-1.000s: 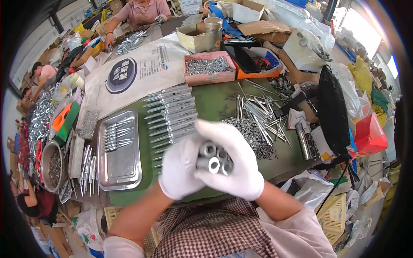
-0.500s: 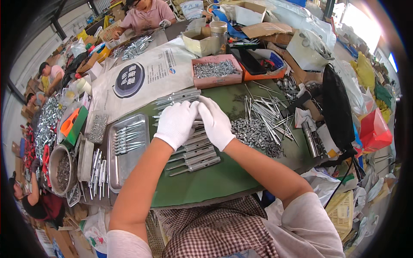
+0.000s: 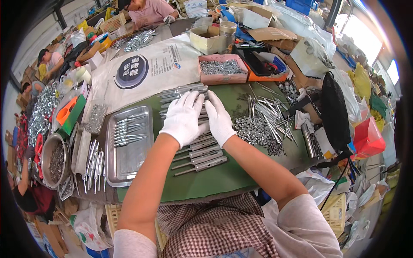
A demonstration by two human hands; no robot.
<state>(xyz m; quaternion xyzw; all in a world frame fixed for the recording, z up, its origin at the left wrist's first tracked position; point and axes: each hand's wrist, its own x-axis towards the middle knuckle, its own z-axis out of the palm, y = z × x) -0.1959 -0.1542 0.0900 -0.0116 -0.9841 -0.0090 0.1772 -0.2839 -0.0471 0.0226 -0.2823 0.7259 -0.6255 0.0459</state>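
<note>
Pressing bolt row (image 3: 198,150), tray (image 3: 129,160) beside, bolt pile (image 3: 258,127)

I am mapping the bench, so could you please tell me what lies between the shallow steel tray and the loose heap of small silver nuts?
The head view shows the gloved hands on a row of metal anchor bolts.

Both hands wear white knitted cloth gloves, left hand (image 3: 183,118) and right hand (image 3: 219,118), resting on bright, smooth metal anchor bolts (image 3: 200,157). The bench (image 3: 223,176) carries a matt green cover. At its left edge lies a glossy steel tray (image 3: 129,161).
</note>
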